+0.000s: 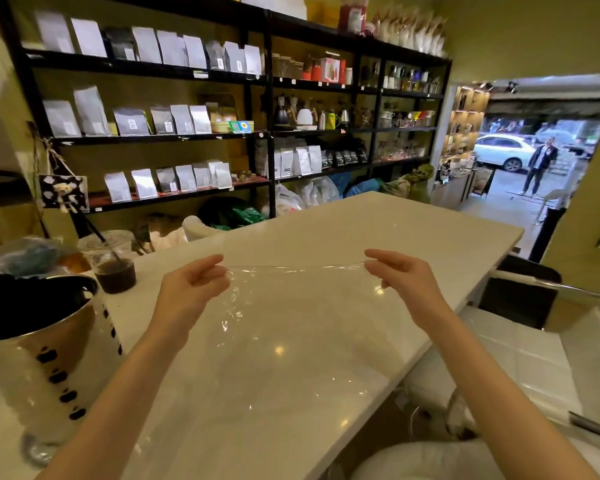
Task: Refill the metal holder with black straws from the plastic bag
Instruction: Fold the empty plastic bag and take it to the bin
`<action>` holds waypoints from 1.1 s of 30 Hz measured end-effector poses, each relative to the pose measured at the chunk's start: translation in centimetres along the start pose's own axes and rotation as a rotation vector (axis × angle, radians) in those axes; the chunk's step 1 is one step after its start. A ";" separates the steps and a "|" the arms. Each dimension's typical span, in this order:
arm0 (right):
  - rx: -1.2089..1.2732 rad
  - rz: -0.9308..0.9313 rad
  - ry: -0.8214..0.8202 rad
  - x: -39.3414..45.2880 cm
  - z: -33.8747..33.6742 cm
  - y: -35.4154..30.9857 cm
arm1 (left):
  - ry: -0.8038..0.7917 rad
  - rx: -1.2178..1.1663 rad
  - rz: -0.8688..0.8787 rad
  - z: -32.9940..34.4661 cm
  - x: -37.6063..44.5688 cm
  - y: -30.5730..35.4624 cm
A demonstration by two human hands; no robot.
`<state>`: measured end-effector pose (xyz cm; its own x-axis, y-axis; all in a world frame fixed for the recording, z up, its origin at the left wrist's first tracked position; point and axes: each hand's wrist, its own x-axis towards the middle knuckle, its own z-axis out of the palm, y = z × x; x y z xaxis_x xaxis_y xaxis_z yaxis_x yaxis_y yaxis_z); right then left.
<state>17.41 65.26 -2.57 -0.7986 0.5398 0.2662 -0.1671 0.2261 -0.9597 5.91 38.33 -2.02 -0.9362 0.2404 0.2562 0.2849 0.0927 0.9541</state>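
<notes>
Both hands held the clear bag [291,327] stretched flat above the white desk [378,230], the left hand [194,289] and right hand [402,275] each in a narrow grip on a top corner. The holder [39,344], dark inside, stood at far left.

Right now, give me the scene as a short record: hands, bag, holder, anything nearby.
left hand: pinching the bag's top left edge
right hand: pinching the bag's top right edge
bag: clear, stretched flat between the hands above the counter; no straws visible in it
holder: metal, at left on the counter, dark straws filling its mouth
cup: plastic, dark drink, behind the holder
counter: white
</notes>
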 end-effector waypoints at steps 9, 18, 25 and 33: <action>-0.957 -0.153 -0.002 -0.2 -1.1 -1.4 | 0.176 0.541 0.373 0.1 -0.5 1.8; -0.789 -0.464 -0.283 -2.5 4.4 -4.1 | 0.075 0.381 0.549 0.7 -2.7 5.1; 0.046 -0.186 -0.149 -2.7 3.5 -7.1 | -0.076 0.105 0.017 -1.7 -3.0 3.4; 0.328 0.294 -0.325 -5.1 5.1 -5.9 | -0.383 -0.326 -0.107 -2.4 -5.0 2.3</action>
<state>19.51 57.05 1.22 -0.9676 0.2523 -0.0089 -0.0403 -0.1890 -0.9812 10.75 35.04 -0.76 -0.7968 0.5883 0.1379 0.0559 -0.1556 0.9862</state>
